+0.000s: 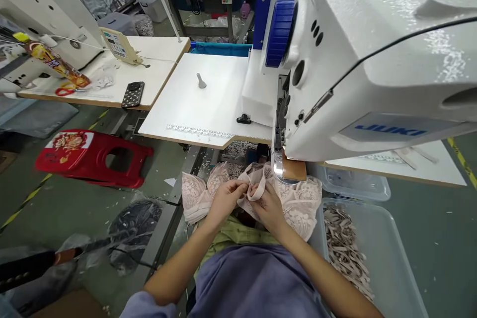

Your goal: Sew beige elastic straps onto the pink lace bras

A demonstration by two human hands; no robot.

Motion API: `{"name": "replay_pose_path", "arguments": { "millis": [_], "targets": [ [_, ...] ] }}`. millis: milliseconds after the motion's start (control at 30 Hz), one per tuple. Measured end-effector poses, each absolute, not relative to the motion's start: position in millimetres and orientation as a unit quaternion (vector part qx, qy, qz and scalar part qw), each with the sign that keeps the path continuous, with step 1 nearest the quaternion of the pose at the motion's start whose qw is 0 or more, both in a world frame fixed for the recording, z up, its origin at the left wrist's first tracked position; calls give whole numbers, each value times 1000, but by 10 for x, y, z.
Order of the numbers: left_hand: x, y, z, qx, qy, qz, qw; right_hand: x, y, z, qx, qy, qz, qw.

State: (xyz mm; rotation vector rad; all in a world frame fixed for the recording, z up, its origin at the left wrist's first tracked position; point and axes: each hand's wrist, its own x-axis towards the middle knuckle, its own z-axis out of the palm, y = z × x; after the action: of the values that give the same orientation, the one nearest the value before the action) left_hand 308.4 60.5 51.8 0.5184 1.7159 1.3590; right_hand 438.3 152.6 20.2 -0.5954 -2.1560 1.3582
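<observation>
Head view: on the near side of the sewing machine (372,74), left hand (226,199) and right hand (269,207) both grasp the band (262,186) of a lace bra (303,206), seemingly lining it up, the next move likely calling for keeping it untwisted.

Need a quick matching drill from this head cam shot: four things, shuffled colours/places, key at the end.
Things
1. Lace garment
2. Handwheel
3. Plastic stool
4. Strap pieces

Colours and places
A. Red, on the floor
B. Heaped in a clear bin
C. Pale pink, held by the left hand and right hand
D. Blue, on the sewing machine

Pairs: 1-C, 2-D, 3-A, 4-B
</observation>
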Motion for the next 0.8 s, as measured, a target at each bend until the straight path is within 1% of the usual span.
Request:
{"name": "replay_pose_path", "arguments": {
  "millis": [100, 233, 333, 400, 500, 667, 800],
  "targets": [
    [3171, 632, 605, 167, 665, 569, 454, 4513, 1585, 269, -192, -833, 452, 257],
    [3249, 635, 715, 146, 649, 567, 485, 4529, 1583, 407, -169, -861, 359, 319],
    [3273, 653, 768, 157, 657, 561, 478, 4511, 1548, 389, -120, -880, 312, 338],
    [3265, 655, 815, 170, 675, 561, 448, 4538, 1545, 355, -112, -877, 332, 328],
    [3238, 632, 914, 192, 698, 551, 416, 4606, 1595, 392, -156, -859, 369, 319],
    [3237, 620, 1053, 234, 687, 516, 455, 4560, 1702, 615, -202, -870, 357, 274],
    [3255, 640, 1061, 257, 686, 501, 461, 4490, 1717, 663, -263, -826, 416, 274]
  ]
}}
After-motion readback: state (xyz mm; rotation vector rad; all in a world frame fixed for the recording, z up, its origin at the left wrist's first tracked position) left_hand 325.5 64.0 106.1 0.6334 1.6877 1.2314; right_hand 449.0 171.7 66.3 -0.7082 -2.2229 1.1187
